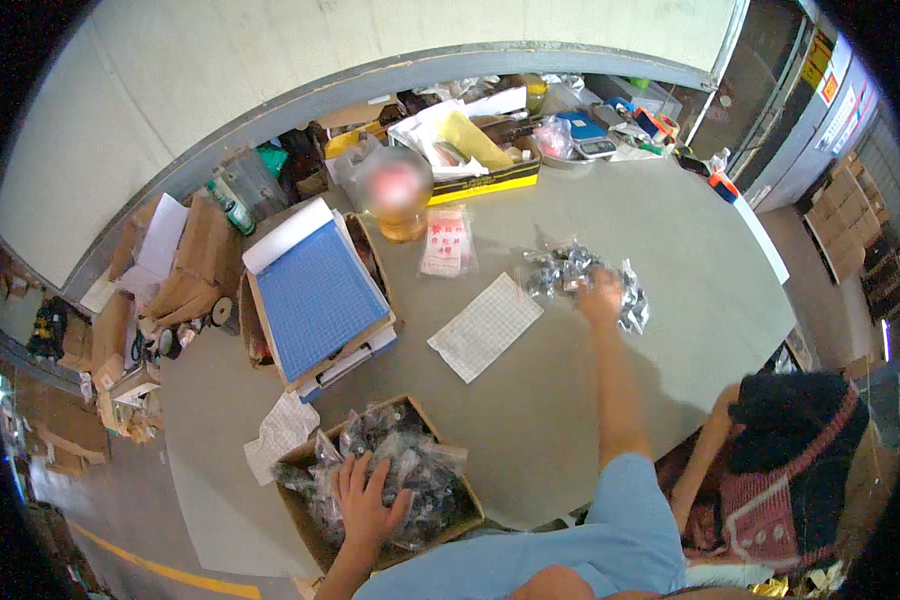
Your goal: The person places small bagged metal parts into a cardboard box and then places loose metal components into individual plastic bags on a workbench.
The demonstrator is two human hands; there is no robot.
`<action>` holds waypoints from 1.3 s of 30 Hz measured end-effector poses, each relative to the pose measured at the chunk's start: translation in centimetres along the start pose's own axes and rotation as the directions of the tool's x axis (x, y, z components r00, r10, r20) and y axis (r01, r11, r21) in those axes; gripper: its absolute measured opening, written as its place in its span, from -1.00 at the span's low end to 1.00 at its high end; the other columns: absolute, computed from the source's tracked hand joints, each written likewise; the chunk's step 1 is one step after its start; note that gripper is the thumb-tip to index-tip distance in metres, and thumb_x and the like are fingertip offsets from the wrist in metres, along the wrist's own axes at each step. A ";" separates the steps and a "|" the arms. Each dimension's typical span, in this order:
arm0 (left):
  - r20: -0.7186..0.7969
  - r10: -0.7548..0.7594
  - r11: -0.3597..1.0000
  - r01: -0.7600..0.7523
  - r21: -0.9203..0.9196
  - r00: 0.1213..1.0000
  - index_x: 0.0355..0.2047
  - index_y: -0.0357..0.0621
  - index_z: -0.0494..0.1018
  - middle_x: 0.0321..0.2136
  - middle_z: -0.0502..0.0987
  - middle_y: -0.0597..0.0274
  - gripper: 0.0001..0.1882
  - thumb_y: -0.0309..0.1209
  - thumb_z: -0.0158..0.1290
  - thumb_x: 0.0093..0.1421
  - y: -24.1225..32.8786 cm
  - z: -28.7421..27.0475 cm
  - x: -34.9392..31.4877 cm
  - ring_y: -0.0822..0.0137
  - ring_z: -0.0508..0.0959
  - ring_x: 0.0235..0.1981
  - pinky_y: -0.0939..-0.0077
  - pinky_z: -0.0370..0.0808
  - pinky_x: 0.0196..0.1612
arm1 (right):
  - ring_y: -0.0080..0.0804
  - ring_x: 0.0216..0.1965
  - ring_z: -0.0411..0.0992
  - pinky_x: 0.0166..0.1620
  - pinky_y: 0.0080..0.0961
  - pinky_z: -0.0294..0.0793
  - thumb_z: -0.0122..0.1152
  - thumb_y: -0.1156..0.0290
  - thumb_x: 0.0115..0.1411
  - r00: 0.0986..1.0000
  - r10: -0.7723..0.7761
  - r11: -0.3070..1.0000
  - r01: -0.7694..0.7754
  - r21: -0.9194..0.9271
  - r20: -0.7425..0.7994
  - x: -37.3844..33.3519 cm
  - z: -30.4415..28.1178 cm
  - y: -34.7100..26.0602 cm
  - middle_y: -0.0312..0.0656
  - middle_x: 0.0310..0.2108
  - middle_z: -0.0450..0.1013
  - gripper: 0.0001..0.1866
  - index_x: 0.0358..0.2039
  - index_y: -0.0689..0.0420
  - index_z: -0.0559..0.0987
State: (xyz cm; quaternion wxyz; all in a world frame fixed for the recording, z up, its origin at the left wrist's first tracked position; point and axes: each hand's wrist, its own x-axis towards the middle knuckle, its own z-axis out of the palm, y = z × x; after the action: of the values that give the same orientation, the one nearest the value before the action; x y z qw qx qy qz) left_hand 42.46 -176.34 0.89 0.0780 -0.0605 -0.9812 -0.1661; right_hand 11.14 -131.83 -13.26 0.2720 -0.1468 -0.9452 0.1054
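My left hand (368,502) lies with fingers spread on clear plastic bags of dark small parts (425,480). The bags fill an open cardboard box (470,515) at the near edge of the table. Farther off to the right, my right hand (600,295) has its fingers curled down on a loose pile of similar clear bags (565,268); the fingertips are partly hidden and slightly blurred. A folded white checked cloth (485,327) lies left of that pile. Another crumpled checked cloth (282,437) rests beside the box.
Left of centre, a carton holds a blue gridded sheet (315,300) and clipboards. Behind stand a jar of amber liquid (400,225), a printed plastic packet (448,243), a yellow-and-black box (485,185) and a small scale (595,148). Dark and maroon cloth (795,470) is at right.
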 end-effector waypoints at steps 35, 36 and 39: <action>-0.208 0.070 0.997 -0.077 -0.026 0.976 0.06 -0.05 0.28 0.19 0.10 -0.07 -0.40 -0.01 0.02 0.08 1.1 -0.3 -2.1 -0.17 0.05 0.20 -0.26 -0.03 0.11 | -0.02 0.27 -0.05 0.18 -0.01 0.12 0.20 -0.02 0.06 0.352 -0.785 0.395 -0.351 0.849 0.510 -18.7 -17.1 -17.3 -0.13 0.30 -0.07 -0.22 0.23 -0.01 0.17; -0.059 -0.008 0.998 0.011 0.059 0.998 0.07 -0.04 0.29 0.20 0.09 -0.05 -0.40 -0.01 0.02 0.08 1.3 -0.6 -2.0 -0.18 0.03 0.21 -0.27 -0.04 0.11 | 0.02 0.27 -0.06 0.18 0.00 0.12 0.21 0.00 0.04 0.362 -0.676 0.639 -0.147 0.755 0.642 -19.0 -16.8 -16.6 -0.12 0.30 -0.07 -0.25 0.22 -0.06 0.20; -0.005 -0.117 0.993 0.117 0.019 0.993 0.09 0.03 0.30 0.22 0.08 0.01 -0.40 -0.01 0.03 0.07 0.1 0.4 -2.7 -0.21 -0.01 0.23 -0.33 -0.13 0.13 | 0.19 0.22 -0.04 0.16 0.04 0.15 0.28 0.10 -0.03 0.439 -0.298 0.944 0.266 0.195 0.848 -19.9 -17.6 -16.0 -0.08 0.27 -0.02 -0.36 0.12 -0.26 0.35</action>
State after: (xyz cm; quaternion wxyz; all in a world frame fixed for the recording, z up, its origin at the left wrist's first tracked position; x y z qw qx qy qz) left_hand 45.09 -176.34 0.07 0.0708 -0.0020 -0.9844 -0.1609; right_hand 33.31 -151.32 -3.82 -0.2250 0.0899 -0.9610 0.1333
